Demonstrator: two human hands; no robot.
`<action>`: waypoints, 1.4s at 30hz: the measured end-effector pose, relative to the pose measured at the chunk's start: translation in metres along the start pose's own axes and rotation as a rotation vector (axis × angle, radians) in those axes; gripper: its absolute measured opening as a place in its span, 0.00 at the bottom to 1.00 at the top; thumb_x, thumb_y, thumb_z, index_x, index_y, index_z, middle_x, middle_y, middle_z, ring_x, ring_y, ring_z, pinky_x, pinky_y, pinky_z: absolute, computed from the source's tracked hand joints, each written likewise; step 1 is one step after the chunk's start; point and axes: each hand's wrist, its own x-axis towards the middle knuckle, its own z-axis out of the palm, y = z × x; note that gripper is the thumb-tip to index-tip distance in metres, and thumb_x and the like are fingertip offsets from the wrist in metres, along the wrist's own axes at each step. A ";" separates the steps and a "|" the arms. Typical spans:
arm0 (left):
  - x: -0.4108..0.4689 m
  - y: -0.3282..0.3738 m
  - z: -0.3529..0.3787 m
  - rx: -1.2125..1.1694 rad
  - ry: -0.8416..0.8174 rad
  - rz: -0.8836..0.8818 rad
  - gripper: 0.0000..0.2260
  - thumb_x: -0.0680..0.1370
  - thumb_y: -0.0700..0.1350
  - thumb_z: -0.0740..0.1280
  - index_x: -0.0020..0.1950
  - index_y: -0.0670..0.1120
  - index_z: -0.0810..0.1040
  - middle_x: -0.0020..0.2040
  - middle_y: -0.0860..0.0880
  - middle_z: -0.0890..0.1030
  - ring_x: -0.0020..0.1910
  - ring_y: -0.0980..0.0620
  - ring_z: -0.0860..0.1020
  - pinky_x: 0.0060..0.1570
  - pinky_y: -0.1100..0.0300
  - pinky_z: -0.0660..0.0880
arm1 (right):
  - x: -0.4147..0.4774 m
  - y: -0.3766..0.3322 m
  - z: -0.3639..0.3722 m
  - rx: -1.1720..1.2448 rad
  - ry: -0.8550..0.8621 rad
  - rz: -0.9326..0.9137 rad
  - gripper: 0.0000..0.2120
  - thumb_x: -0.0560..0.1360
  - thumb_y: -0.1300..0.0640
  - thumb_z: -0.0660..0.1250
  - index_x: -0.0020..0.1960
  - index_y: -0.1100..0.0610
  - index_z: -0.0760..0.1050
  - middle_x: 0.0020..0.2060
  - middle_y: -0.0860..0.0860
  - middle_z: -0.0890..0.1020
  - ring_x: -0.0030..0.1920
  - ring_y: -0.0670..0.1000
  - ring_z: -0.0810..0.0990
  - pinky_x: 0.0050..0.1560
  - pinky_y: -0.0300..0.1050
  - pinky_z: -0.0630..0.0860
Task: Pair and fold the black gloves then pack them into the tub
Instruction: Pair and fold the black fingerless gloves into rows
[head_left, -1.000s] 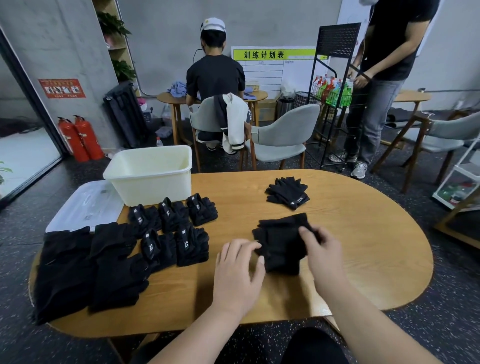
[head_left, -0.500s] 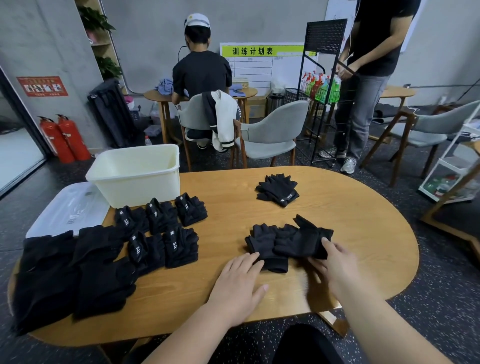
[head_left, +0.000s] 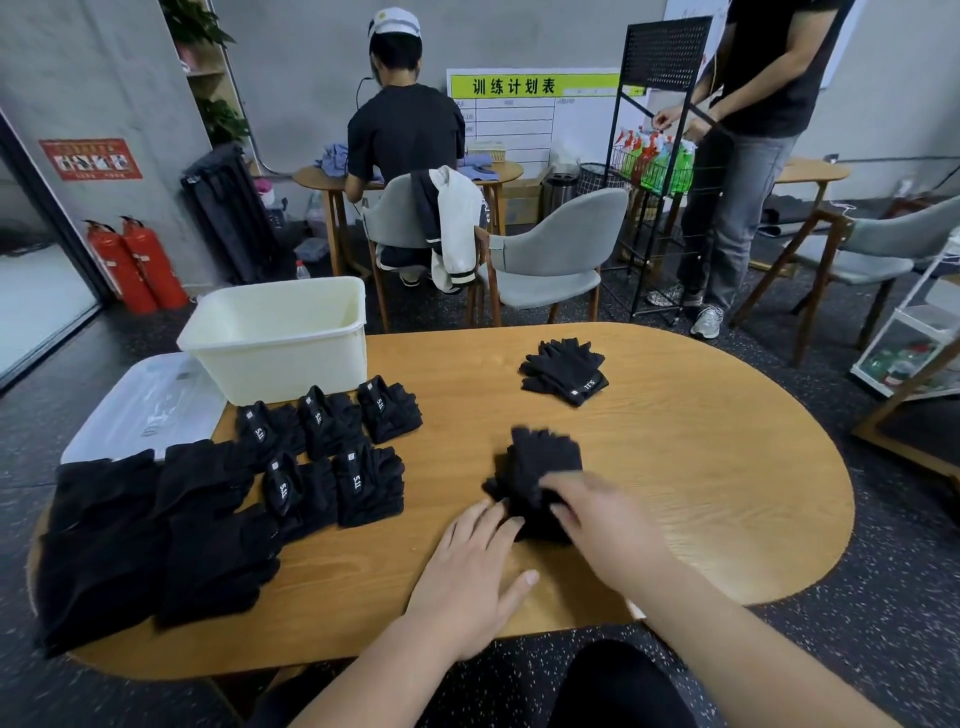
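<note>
The black glove pair (head_left: 540, 462) being worked lies bunched near the middle of the tabletop (head_left: 701, 467), toward its near edge. The right hand (head_left: 608, 525) lies over the pair's near end, too blurred to tell whether it grips or only presses. The left hand (head_left: 467, 566) is flat on the wood, fingers straight and spread, its fingertips touching the pair's near-left side. Further left sit five folded pairs (head_left: 332, 431) in two rows, just in front of the cream tub (head_left: 275, 358) at the far-left edge. A heap of loose gloves (head_left: 130, 540) covers the left end, and another unfolded pair (head_left: 566, 371) lies toward the far edge.
</note>
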 end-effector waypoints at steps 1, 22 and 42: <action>-0.001 0.000 0.000 -0.004 -0.005 -0.002 0.32 0.85 0.68 0.45 0.86 0.54 0.52 0.86 0.55 0.44 0.84 0.53 0.38 0.84 0.49 0.45 | -0.005 0.005 0.017 -0.066 -0.064 -0.033 0.20 0.85 0.53 0.63 0.76 0.45 0.72 0.71 0.44 0.78 0.72 0.48 0.75 0.68 0.42 0.74; -0.006 0.002 -0.004 -0.089 0.062 -0.032 0.34 0.85 0.65 0.52 0.86 0.54 0.43 0.83 0.55 0.55 0.82 0.55 0.49 0.82 0.55 0.50 | -0.016 0.002 0.051 -0.115 -0.003 -0.043 0.21 0.80 0.56 0.69 0.72 0.52 0.78 0.69 0.47 0.81 0.73 0.50 0.76 0.71 0.46 0.74; -0.003 -0.003 -0.002 -0.104 0.095 0.010 0.28 0.86 0.63 0.50 0.83 0.53 0.60 0.82 0.58 0.59 0.82 0.58 0.50 0.82 0.58 0.46 | 0.069 -0.012 0.051 -0.137 -0.339 0.094 0.27 0.88 0.44 0.46 0.86 0.45 0.48 0.85 0.45 0.47 0.85 0.53 0.44 0.83 0.54 0.48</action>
